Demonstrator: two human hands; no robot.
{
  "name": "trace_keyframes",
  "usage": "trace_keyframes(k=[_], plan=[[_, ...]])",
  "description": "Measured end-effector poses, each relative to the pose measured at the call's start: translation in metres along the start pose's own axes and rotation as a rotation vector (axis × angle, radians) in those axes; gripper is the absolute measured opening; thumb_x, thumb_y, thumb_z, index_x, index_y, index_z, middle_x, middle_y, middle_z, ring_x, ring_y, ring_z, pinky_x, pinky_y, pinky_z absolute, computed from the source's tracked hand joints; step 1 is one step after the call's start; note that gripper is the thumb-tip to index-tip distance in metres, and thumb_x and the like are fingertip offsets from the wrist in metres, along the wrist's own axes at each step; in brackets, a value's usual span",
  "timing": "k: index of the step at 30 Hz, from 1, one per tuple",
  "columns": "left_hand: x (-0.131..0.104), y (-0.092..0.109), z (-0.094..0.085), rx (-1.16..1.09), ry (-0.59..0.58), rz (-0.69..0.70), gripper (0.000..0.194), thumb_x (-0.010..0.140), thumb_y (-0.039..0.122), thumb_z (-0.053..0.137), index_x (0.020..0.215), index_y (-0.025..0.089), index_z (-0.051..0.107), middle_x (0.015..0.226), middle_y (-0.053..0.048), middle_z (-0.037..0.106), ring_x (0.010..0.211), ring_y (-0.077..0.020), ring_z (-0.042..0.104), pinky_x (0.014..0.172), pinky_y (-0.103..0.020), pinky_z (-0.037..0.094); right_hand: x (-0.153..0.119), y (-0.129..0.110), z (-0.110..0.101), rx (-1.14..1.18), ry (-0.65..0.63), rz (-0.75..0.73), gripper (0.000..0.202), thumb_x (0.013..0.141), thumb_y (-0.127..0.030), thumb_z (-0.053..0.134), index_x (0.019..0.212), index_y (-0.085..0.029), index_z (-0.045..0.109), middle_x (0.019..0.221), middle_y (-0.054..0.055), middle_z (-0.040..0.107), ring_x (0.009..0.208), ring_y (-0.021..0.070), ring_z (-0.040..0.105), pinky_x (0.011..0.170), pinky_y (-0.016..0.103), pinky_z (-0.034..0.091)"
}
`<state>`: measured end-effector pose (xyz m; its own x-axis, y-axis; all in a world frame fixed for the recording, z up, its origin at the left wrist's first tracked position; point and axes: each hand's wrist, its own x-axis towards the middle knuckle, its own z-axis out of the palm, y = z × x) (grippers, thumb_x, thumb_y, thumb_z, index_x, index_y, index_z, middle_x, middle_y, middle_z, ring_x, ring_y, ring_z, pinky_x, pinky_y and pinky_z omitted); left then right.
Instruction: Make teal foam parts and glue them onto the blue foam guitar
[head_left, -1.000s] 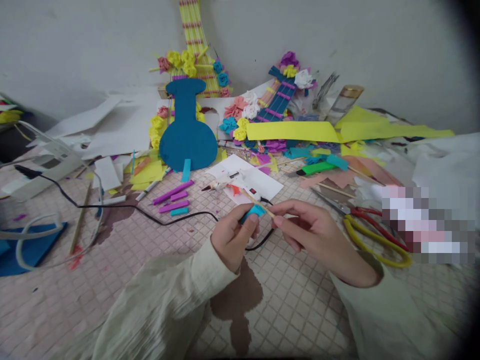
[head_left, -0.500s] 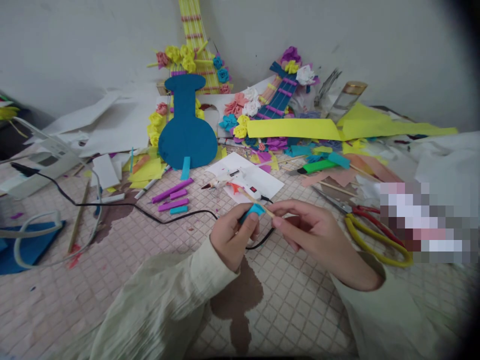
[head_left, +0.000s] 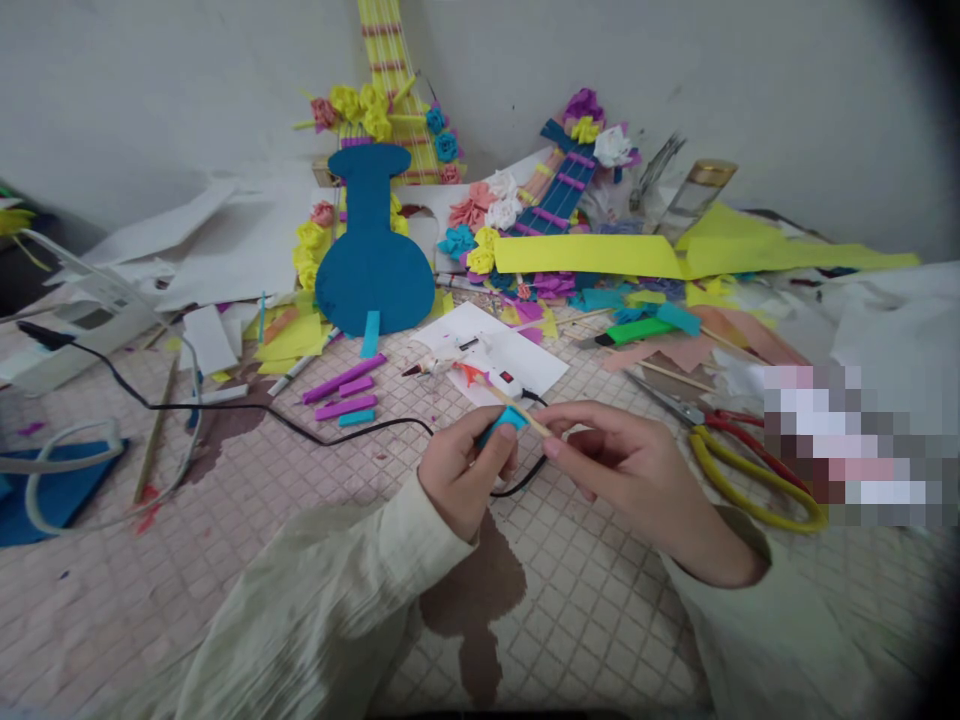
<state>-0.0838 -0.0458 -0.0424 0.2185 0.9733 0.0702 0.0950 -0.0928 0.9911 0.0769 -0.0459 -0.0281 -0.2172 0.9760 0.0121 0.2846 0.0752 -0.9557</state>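
Observation:
My left hand (head_left: 469,468) pinches a small light-blue paper piece (head_left: 513,418) between thumb and fingers. A thin wooden stick (head_left: 534,422) with a red-orange tip slants across the blue paper, and my right hand (head_left: 619,455) holds its near end between thumb and forefinger. Just beyond the hands, a white glue gun (head_left: 491,372) lies on a white sheet (head_left: 536,360). Left of it are several purple rolled strips (head_left: 345,407) and a short light-blue one (head_left: 357,418). Farther back stands a dark-blue guitar-shaped cutout (head_left: 375,275) with a light-blue tab at its base.
Yellow-handled scissors (head_left: 750,495) and a green cutter (head_left: 637,331) lie at the right. Decorated paper guitars (head_left: 559,200) and a glass jar (head_left: 697,195) stand behind. A black cable (head_left: 262,408) crosses the tiled-pattern table (head_left: 300,480) from a white power strip (head_left: 82,345).
Almost nothing has moved. The fingers of my right hand have shifted slightly on the stick, while my left hand keeps its pinch on the blue paper.

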Motion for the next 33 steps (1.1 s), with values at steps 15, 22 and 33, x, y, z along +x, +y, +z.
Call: trace_keyframes(k=[15, 22, 33], plan=[[0.000, 0.003, 0.000, -0.023, 0.003, -0.045, 0.023, 0.082, 0.032, 0.043, 0.068, 0.015, 0.051, 0.050, 0.004, 0.043, 0.047, -0.0080, 0.039, 0.046, -0.021, 0.032, -0.001, 0.008, 0.002, -0.105, 0.063, -0.141, 0.012, 0.075, -0.028, 0.061, 0.086, -0.024, 0.065, 0.087, 0.003, 0.065, 0.062, 0.0124, 0.057, 0.047, 0.023, 0.044], [0.000, 0.003, 0.000, -0.047, 0.006, -0.066, 0.023, 0.081, 0.033, 0.044, 0.069, 0.015, 0.053, 0.049, 0.004, 0.043, 0.046, -0.0084, 0.038, 0.047, -0.022, 0.032, -0.002, 0.010, 0.002, -0.099, 0.053, -0.128, 0.014, 0.075, -0.028, 0.060, 0.087, -0.024, 0.065, 0.091, 0.004, 0.065, 0.064, 0.0132, 0.058, 0.049, 0.024, 0.045], [-0.001, 0.001, 0.000, -0.033, 0.000, -0.048, 0.023, 0.082, 0.031, 0.043, 0.069, 0.015, 0.053, 0.048, 0.004, 0.043, 0.046, -0.0088, 0.038, 0.047, -0.023, 0.031, -0.003, 0.010, 0.003, -0.090, 0.061, -0.158, 0.012, 0.075, -0.026, 0.061, 0.085, -0.024, 0.065, 0.088, 0.003, 0.063, 0.061, 0.0113, 0.056, 0.046, 0.022, 0.042]])
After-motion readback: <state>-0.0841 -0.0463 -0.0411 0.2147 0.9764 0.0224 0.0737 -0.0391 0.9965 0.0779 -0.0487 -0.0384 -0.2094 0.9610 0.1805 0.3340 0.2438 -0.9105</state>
